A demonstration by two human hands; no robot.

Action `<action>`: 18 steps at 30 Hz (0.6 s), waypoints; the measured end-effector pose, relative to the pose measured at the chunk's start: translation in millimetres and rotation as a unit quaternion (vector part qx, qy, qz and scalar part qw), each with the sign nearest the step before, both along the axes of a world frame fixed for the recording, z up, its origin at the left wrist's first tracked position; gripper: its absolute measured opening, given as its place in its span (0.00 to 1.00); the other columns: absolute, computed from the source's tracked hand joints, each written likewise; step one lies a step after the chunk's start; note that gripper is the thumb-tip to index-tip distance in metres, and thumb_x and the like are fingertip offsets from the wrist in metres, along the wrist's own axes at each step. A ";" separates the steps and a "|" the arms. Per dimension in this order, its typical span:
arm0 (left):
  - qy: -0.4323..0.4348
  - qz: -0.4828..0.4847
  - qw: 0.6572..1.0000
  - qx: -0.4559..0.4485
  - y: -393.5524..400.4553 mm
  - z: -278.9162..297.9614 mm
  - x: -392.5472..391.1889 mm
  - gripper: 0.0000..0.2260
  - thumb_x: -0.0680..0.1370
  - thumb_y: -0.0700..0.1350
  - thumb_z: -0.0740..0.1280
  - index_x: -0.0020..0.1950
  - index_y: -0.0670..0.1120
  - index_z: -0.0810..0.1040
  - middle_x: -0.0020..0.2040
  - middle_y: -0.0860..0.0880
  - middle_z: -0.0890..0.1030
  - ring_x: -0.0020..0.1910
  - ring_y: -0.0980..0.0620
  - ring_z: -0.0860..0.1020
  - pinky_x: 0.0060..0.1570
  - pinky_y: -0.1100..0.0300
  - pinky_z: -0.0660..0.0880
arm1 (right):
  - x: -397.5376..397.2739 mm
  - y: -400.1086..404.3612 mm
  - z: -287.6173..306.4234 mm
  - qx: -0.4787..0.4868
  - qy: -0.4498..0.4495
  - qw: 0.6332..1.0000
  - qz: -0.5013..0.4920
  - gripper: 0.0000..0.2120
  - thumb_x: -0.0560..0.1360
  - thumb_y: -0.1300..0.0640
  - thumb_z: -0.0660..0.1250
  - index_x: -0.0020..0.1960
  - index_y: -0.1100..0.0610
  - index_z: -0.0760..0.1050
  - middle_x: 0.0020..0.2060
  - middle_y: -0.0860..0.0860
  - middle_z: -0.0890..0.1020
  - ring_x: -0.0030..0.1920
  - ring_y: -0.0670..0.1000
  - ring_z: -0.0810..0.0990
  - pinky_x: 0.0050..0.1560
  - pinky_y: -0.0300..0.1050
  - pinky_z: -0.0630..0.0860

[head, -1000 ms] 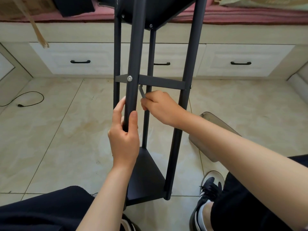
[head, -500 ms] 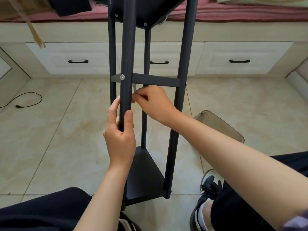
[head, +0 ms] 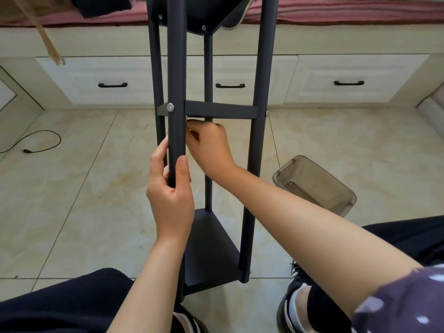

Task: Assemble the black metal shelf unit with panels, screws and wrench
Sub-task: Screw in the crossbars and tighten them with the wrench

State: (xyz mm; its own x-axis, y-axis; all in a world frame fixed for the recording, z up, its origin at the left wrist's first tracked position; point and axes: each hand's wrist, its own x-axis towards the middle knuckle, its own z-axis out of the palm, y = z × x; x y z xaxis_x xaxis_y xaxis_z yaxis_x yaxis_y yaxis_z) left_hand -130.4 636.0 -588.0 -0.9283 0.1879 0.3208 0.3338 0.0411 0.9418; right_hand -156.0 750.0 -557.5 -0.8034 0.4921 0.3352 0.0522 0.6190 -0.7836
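Observation:
The black metal shelf unit stands in front of me on the tiled floor, with a bottom panel (head: pixel 211 246) and a top panel (head: pixel 206 13). My left hand (head: pixel 171 195) grips the near left post (head: pixel 176 92) below a silver screw (head: pixel 170 107). A black crossbar (head: pixel 219 111) joins that post to the right post (head: pixel 259 116). My right hand (head: pixel 209 145) reaches between the posts just under the crossbar and pinches a small grey wrench (head: pixel 191 120), which is mostly hidden behind the post and my fingers.
A smoky clear plastic tray (head: pixel 314 186) lies on the floor to the right. White drawers with black handles (head: pixel 230 86) run along the back under a red-covered bed. A black cable (head: pixel 36 143) lies at far left. My knees and shoes frame the shelf's base.
My right hand has moved up and left with the wrench, from below the crossbar to right against the near post under it. My left hand keeps its hold on the post.

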 end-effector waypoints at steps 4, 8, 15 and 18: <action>0.000 0.003 1.000 0.003 -0.3 -0.5 -0.9 0.15 0.81 0.56 0.63 0.65 0.73 0.71 0.31 0.54 0.73 0.30 0.53 0.70 0.30 0.56 0.69 | -5.5 -2.6 -4.0 -0.011 0.015 1.000 0.004 0.12 0.80 0.58 0.64 0.41 0.61 0.80 0.33 0.54 0.82 0.34 0.54 0.79 0.42 0.51 0.79; 0.001 0.003 1.000 0.005 -0.9 0.8 -1.4 0.14 0.81 0.57 0.63 0.63 0.74 0.71 0.31 0.55 0.74 0.30 0.54 0.70 0.30 0.57 0.69 | -9.3 -3.2 -6.7 -0.009 0.039 0.999 -0.002 0.11 0.80 0.60 0.64 0.42 0.62 0.80 0.34 0.54 0.83 0.34 0.54 0.80 0.41 0.51 0.80; -0.003 0.007 1.000 0.011 -2.6 2.4 -2.2 0.14 0.81 0.56 0.63 0.64 0.73 0.71 0.31 0.47 0.71 0.29 0.51 0.68 0.29 0.53 0.68 | -6.8 3.1 -9.5 0.017 -0.009 1.000 0.019 0.12 0.81 0.58 0.62 0.38 0.54 0.74 0.26 0.41 0.70 0.27 0.45 0.70 0.35 0.45 0.73; -0.004 0.006 1.000 0.010 -2.7 2.3 -3.3 0.14 0.80 0.58 0.63 0.64 0.73 0.71 0.31 0.52 0.73 0.29 0.52 0.69 0.29 0.55 0.68 | 4.1 10.6 -7.1 -0.015 -0.087 0.994 0.062 0.12 0.82 0.56 0.60 0.45 0.57 0.79 0.31 0.42 0.75 0.30 0.43 0.73 0.37 0.39 0.72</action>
